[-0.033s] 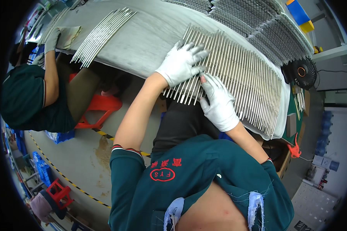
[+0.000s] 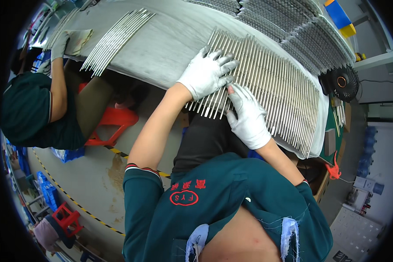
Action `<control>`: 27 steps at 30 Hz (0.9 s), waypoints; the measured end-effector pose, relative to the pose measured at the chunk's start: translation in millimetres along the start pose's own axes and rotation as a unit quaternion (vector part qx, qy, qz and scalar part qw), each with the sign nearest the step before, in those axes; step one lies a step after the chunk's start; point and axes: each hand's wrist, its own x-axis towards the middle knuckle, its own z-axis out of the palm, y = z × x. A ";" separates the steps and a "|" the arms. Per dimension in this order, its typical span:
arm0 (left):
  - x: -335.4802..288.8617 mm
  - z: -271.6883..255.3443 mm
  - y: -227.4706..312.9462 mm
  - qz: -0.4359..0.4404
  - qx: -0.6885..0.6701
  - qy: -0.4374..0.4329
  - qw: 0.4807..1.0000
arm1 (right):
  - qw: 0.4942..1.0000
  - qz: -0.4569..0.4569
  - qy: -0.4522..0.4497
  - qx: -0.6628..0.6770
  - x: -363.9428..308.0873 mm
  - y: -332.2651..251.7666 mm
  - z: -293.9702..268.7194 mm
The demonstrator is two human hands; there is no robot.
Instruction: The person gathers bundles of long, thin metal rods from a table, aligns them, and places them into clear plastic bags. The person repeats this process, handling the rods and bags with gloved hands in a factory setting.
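Many slim silver metal rods (image 2: 284, 94) lie side by side in a broad row on the pale-covered table (image 2: 161, 52). My left hand (image 2: 208, 75), in a white glove, rests on the left part of the row with its fingers spread flat. My right hand (image 2: 249, 118), gloved too, lies over the near ends of the rods. Its thumb and forefinger are apart, and a bare fingertip shows through the glove. I see no rod lifted in either hand; the rods beneath both palms are hidden.
A smaller bunch of rods (image 2: 115, 41) lies to the left, near a seated co-worker (image 2: 39, 109) in gloves. Stacked grey trays (image 2: 288, 30) stand at the back. A black fan (image 2: 343, 83) is at the right, and a red stool (image 2: 113, 122) on the left floor.
My left hand and forearm have shifted very slightly to the right over the rods. My right hand stays where it was.
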 end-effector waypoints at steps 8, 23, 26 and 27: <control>-4.0 4.7 -7.4 -0.001 0.020 -0.016 1.000 | 0.999 -0.008 -0.029 0.026 3.4 -7.4 -9.5; -4.7 -7.6 -7.8 -0.048 0.020 -0.003 0.999 | 1.000 -0.004 0.009 -0.007 1.7 -1.6 1.5; -0.7 -1.7 -2.7 -0.018 0.053 -0.036 0.998 | 1.000 0.004 0.013 -0.014 -0.6 -1.1 3.5; -0.7 -3.2 -3.7 -0.017 0.055 -0.039 0.998 | 1.000 0.000 0.014 -0.015 -1.3 -0.3 3.4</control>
